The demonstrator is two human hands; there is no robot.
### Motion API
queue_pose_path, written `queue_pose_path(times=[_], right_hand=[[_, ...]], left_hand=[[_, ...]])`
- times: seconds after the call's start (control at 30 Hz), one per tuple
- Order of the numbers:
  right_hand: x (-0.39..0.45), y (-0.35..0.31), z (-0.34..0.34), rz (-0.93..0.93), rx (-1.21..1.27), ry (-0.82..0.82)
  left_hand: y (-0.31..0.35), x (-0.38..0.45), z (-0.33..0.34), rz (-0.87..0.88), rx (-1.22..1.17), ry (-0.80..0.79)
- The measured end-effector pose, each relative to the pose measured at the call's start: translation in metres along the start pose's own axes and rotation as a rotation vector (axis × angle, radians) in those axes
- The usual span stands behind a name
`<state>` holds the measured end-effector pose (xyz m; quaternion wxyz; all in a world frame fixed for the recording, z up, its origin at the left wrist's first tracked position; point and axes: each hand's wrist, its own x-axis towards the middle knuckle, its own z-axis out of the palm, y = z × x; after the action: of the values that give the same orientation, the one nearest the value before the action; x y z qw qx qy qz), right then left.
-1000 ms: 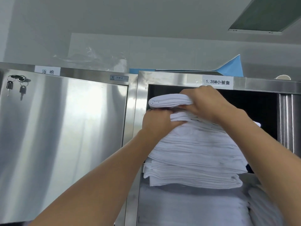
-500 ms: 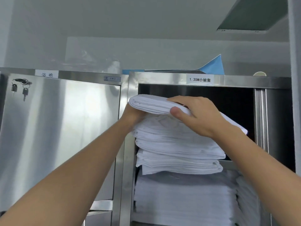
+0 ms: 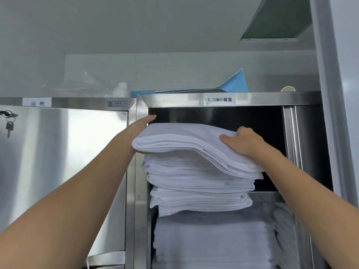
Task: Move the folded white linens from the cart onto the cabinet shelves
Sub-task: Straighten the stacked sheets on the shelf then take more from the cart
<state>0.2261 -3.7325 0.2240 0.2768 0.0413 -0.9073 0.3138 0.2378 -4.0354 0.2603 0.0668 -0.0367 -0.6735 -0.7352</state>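
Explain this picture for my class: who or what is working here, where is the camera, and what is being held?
No machine works here: a person uses two bare hands. The single camera sits on the person's head, looking forward and up at a steel cabinet, so you see both forearms reaching away from you.

The left hand lies along the left edge of the top linen, fingers straight and reaching into the opening. The right hand presses down on its right side, thumb on top. That linen lies on a stack of folded white linens on the upper shelf. More linens fill the shelf below.

To the left is a closed steel door with a key hanging in its lock. A blue sheet lies on top of the cabinet.
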Motion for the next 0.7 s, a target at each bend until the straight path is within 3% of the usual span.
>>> queue_pose_path(times=[0.13,0.23,0.33,0.43,0.57,0.7], right_hand=[[0.002,0.009,-0.005,0.123,0.167,-0.111],[-0.003,0.017,-0.013,0.155,0.165,-0.183],[0.0,0.027,-0.027,0.144,0.096,-0.151],[0.008,0.042,-0.03,0.175,0.225,-0.129],[0.017,0.042,-0.015,0.229,0.407,-0.118],[0.011,0.041,-0.009,0.17,0.518,-0.087]], left_hand=[[-0.021,0.008,0.002,0.083,0.034,0.048],[-0.041,-0.002,0.002,0.135,-0.027,-0.026],[-0.055,-0.012,-0.002,0.17,-0.048,-0.109],[-0.058,-0.015,-0.004,0.157,-0.042,-0.162],[-0.038,-0.008,0.004,0.163,-0.038,-0.086],[-0.044,-0.011,0.007,0.146,-0.056,-0.06]])
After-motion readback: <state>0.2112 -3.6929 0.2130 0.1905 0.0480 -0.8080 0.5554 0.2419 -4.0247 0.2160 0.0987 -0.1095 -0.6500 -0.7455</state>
